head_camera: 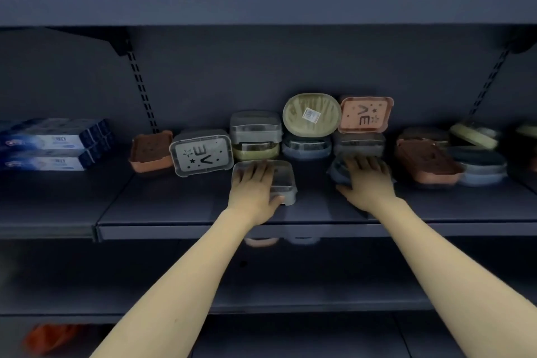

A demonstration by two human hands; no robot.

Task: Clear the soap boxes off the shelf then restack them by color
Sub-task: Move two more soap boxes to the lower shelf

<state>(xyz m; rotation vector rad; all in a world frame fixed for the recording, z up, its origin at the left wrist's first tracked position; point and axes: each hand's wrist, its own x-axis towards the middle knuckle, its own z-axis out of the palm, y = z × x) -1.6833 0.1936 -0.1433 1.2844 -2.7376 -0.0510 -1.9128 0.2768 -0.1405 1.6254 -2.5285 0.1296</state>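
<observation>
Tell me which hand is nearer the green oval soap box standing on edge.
Right. The right hand lies below it, slightly right; the left hand lies farther off, down-left of the green oval soap box.

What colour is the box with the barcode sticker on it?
The oval soap box is yellowish green, seen in the head view, propped up at the back.

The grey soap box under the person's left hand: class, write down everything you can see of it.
The grey soap box is a rounded rectangle that looks like translucent grey plastic, with a clear lid closed over a grey base. It lies flat on the dark shelf, in front of the other stacked boxes and nearer the shelf's front edge. The left hand rests on its lid, fingers spread over the top and thumb at its near edge.
</observation>
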